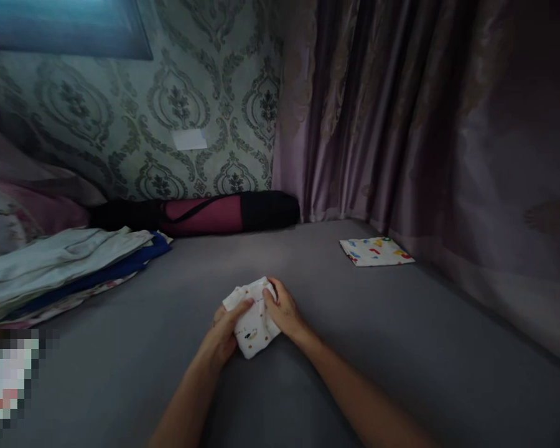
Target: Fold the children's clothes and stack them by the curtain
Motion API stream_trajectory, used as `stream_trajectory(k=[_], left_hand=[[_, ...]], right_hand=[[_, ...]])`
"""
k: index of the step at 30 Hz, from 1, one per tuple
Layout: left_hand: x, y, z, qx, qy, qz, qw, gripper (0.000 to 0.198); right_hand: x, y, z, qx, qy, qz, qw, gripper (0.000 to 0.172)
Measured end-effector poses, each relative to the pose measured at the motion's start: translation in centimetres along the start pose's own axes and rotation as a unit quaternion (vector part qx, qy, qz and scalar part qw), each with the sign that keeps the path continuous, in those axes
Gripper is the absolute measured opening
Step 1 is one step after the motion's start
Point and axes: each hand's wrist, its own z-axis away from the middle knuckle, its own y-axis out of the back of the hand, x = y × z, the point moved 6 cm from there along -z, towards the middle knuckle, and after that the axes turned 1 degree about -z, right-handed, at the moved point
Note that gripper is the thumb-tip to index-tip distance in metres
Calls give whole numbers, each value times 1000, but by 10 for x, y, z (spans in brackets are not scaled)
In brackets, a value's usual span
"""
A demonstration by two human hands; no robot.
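A small folded white cloth (256, 323) with brown dots and a little printed figure is held up over the grey bed sheet. My left hand (224, 330) grips its left side, thumb lying across the front and fingers behind. On the upper right edge my right hand (282, 308) is closed on the same cloth, its thumb pressing the front. The fingers behind the cloth are mostly hidden. What kind of cloth item it is cannot be made out.
A folded white cloth with colourful prints (377, 252) lies at the right, near the purple curtain (345, 112). At the left is a pile of folded clothes (74, 255). A long black and maroon bag (205, 214) rests against the patterned wall. A blurred patch covers the lower left corner.
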Motion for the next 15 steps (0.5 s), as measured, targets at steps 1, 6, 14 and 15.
stream_trajectory(k=[1,6,14,15], left_hand=[[2,1,1,7,7,11,1000,42],[6,5,1,-6,64,49,997,41],[12,4,3,-25,63,102,993,45],[12,3,3,-25,64,107,992,43]], right_hand=[[2,0,-1,-3,-15,-33,999,39],[18,-11,1,-143,-192,-254,937,37],[4,-14,11,-231,-280,-377,852,20],[3,-13,10,-217,-282,-374,857,19]])
